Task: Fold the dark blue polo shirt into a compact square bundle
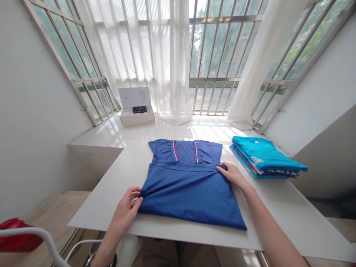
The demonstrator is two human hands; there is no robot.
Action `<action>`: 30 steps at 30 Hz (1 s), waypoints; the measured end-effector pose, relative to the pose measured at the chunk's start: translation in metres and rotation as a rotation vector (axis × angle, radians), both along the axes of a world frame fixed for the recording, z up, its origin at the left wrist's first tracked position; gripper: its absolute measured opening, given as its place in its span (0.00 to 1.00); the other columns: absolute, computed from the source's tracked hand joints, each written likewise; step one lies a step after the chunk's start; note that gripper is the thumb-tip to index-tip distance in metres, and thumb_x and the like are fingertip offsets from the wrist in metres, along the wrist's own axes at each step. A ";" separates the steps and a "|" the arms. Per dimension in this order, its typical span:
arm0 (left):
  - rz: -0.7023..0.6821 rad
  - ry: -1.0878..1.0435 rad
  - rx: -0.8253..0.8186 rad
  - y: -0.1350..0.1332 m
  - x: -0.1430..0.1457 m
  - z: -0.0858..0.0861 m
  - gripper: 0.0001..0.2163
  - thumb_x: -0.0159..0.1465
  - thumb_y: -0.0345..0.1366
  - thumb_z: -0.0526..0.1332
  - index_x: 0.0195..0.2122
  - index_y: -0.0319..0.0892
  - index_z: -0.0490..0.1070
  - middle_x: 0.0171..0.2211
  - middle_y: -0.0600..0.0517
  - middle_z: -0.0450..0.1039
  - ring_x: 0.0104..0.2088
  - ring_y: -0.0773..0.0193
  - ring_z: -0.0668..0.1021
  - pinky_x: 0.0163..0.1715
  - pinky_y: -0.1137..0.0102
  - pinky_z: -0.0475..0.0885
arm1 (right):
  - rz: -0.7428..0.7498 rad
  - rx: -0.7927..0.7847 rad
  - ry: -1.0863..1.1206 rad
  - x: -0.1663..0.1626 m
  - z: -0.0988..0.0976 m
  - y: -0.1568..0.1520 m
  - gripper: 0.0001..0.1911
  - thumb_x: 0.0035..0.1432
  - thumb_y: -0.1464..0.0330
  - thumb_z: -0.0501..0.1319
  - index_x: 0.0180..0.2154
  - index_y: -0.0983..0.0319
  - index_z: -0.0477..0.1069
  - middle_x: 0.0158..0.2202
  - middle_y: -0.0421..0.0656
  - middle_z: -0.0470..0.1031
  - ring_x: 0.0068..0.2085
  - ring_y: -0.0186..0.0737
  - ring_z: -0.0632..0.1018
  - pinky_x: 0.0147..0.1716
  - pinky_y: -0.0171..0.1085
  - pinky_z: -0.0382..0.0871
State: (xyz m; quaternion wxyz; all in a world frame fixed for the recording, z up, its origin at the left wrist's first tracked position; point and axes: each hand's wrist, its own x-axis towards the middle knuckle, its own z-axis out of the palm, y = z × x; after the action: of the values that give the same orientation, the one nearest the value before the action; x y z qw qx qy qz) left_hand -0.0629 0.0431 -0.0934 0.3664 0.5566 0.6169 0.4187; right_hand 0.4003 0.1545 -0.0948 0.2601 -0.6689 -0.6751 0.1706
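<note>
A blue shirt [186, 185] lies partly folded on the white table [292, 218], its lower half turned up over the top; two red-and-white stripes show near the far edge. My left hand [128, 207] pinches the near-left corner of the folded cloth. At the right end of the fold line, my right hand [232, 174] grips the shirt's edge with its fingers curled over the cloth.
A stack of folded shirts [264, 157], turquoise on top, sits at the table's far right. An open white box [136, 107] with a dark device stands on the window ledge. White curtains and barred windows lie behind. A red item [16, 235] and a white chair frame are at the lower left.
</note>
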 end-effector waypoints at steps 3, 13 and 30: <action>-0.059 0.176 0.001 -0.002 -0.005 0.003 0.15 0.59 0.44 0.58 0.45 0.44 0.68 0.40 0.46 0.78 0.35 0.56 0.83 0.36 0.63 0.79 | -0.011 -0.010 -0.021 0.000 0.000 0.000 0.18 0.56 0.51 0.57 0.33 0.59 0.74 0.36 0.46 0.81 0.39 0.48 0.79 0.38 0.39 0.68; -0.354 0.755 0.148 0.126 0.041 0.073 0.13 0.62 0.36 0.59 0.48 0.43 0.72 0.48 0.45 0.77 0.46 0.53 0.79 0.46 0.62 0.73 | -0.024 0.015 -0.059 0.001 -0.003 0.001 0.19 0.56 0.50 0.57 0.31 0.59 0.72 0.34 0.47 0.80 0.37 0.48 0.79 0.36 0.38 0.67; -0.576 0.338 0.206 0.187 0.025 0.018 0.16 0.68 0.48 0.52 0.35 0.43 0.72 0.32 0.53 0.76 0.35 0.60 0.77 0.37 0.70 0.70 | 0.037 -0.011 0.018 0.005 0.005 0.002 0.17 0.60 0.54 0.55 0.33 0.58 0.76 0.37 0.45 0.82 0.40 0.48 0.80 0.42 0.40 0.69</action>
State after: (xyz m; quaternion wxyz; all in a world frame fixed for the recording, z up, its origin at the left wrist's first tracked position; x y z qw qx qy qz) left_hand -0.0380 0.2303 -0.0758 0.3044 0.8033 0.4409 0.2600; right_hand 0.4054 0.1562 -0.0898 0.2592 -0.6562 -0.6841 0.1853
